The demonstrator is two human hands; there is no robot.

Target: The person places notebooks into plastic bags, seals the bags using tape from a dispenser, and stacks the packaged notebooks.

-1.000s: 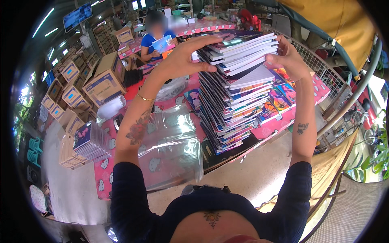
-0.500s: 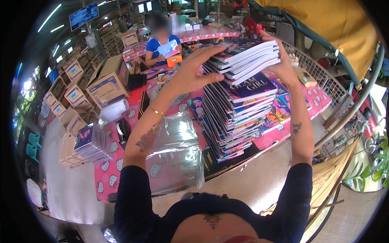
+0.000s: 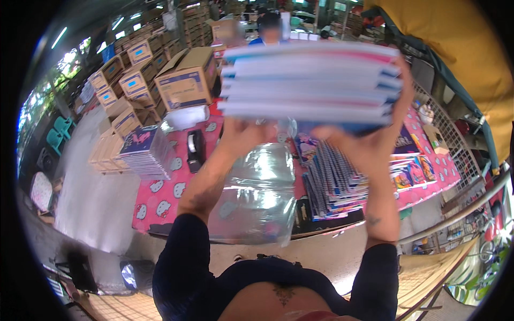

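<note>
A thick stack of notebooks [image 3: 310, 83] is raised in front of me, its white page edges toward me and blurred by motion. My left hand [image 3: 243, 136] grips it from below at the left, and my right hand [image 3: 375, 142] grips its right side and underside. Some fingers are hidden behind the stack. Below my right hand stands a pile of spiral-bound notebooks [image 3: 337, 184], partly covered by that arm. Clear plastic film [image 3: 257, 198] lies on the table left of the pile, under my forearms.
The table has a pink patterned cover [image 3: 155, 200]. A black tape dispenser [image 3: 195, 150] and a rolled white sheet [image 3: 187, 116] lie at the left. Wrapped notebooks [image 3: 144, 152] stand beside cartons [image 3: 187, 80]. Colourful covers [image 3: 415, 170] lie at the right. A person [image 3: 269, 29] sits beyond.
Both hands have lifted a stack off the spiral notebook pile, moved it left and turned it so its page edges face me. The pile is lower. My view has shifted left.
</note>
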